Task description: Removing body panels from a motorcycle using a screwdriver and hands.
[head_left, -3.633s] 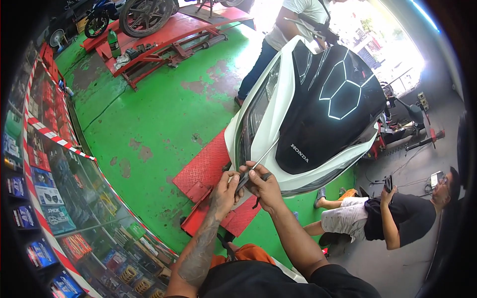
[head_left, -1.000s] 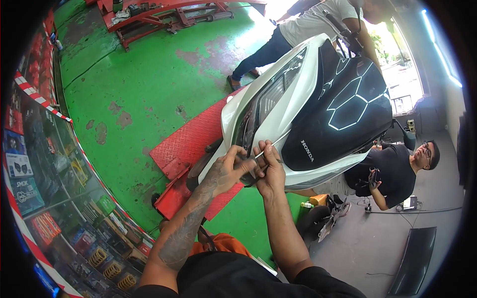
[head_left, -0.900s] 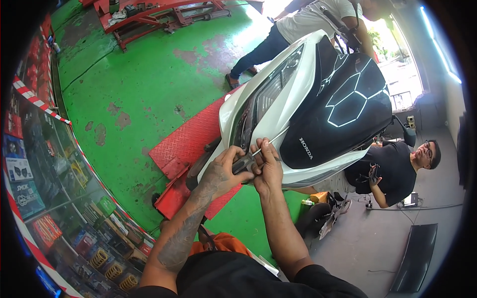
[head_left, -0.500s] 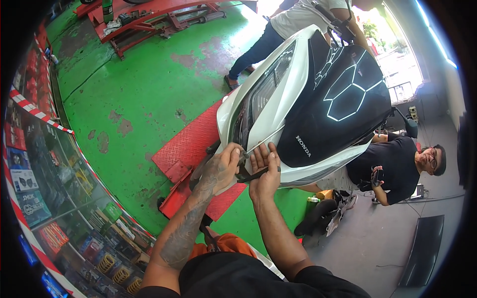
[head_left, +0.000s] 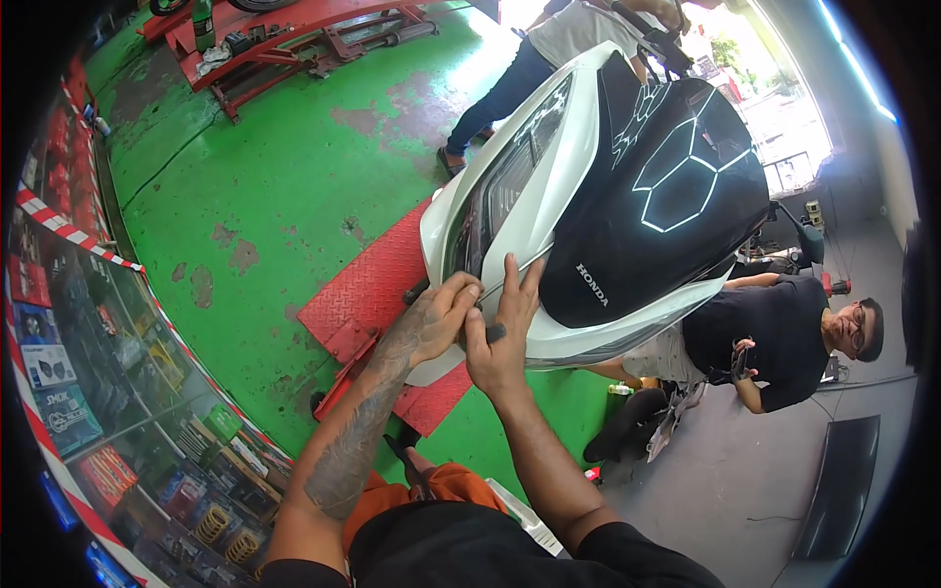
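A white and black scooter front lies ahead of me, its nose toward my hands. My left hand is closed at the lower tip of the nose, beside the headlight; what its fingers pinch is hidden. Close against it on the right is my right hand, with two fingers stretched up along the white panel. A short black piece shows between its thumb and fingers; its kind is unclear. A thin pale line runs across the panel past those fingertips.
A red ramp plate lies under the scooter on the green floor. Glass display shelves stand at left, a red lift at the far left. One person stands at right holding a phone-like object; another stands behind the scooter.
My right hand has turned from palm-up to back-up and moved slightly left, its fingers now reaching up the panel. My left hand stays at the nose. The view has shifted slightly.
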The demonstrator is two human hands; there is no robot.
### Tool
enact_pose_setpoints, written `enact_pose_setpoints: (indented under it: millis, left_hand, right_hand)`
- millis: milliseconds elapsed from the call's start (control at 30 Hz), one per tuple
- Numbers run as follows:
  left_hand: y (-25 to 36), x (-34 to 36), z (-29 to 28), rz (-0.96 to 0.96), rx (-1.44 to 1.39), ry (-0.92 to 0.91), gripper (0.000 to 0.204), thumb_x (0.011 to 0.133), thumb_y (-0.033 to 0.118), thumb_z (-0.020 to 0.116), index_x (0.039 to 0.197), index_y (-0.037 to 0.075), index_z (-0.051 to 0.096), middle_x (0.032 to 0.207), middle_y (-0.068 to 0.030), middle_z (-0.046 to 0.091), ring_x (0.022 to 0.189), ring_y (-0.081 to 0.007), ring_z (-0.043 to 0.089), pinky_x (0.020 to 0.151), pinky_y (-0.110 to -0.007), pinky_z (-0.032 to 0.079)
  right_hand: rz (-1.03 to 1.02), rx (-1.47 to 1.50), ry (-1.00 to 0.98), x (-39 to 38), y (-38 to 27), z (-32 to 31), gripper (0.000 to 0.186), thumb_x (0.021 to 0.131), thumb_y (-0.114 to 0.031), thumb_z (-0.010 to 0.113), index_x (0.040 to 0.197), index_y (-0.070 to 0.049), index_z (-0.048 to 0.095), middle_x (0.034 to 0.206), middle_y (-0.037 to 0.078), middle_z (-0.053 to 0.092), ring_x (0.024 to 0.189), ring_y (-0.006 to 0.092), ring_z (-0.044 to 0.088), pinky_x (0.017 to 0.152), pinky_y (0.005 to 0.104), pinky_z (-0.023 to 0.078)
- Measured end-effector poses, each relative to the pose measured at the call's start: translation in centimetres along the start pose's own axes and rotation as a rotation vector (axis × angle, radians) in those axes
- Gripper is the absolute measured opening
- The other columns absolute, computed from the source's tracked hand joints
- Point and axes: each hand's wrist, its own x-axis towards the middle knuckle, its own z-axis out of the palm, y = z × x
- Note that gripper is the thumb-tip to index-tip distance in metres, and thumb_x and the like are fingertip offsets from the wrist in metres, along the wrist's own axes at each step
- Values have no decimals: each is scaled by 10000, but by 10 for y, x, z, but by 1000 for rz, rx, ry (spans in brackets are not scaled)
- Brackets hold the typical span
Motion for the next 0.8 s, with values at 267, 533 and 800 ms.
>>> enact_pose_setpoints:
  millis: [267, 533, 800]
  left_hand:
    - [0, 12, -26, -62, -206, -206, 291, 1095, 302, 552, 1178, 24, 567, 869, -30, 620, 851, -109, 640, 603, -299, 484]
    - [-10, 23, -21, -15, -43, -112, 355, 1128, 280, 448, 1083, -20, 631, 885, -72, 656, 825, -166, 623, 752, -341, 509]
    - [-55, -6, -34, -25, -97, -58, 345, 1149, 245, 381, 1080, 13, 627, 781, -39, 617, 716, -118, 574, 690, -301, 489]
  right_hand:
    - [125, -122, 116, 23, -1, 20, 841, 947, -260, 578, 1674, -120, 181, 1661, 402, 78, 1554, 529, 142, 1230, 580, 141]
    - [122, -214, 210, 33, 6, 32, 821, 940, -255, 562, 1671, -127, 209, 1657, 403, 107, 1545, 538, 165, 1228, 596, 134]
    - [265, -316, 272, 41, 1, 50, 842, 968, -299, 522, 1673, -58, 129, 1640, 395, 189, 1532, 537, 204, 1218, 632, 157]
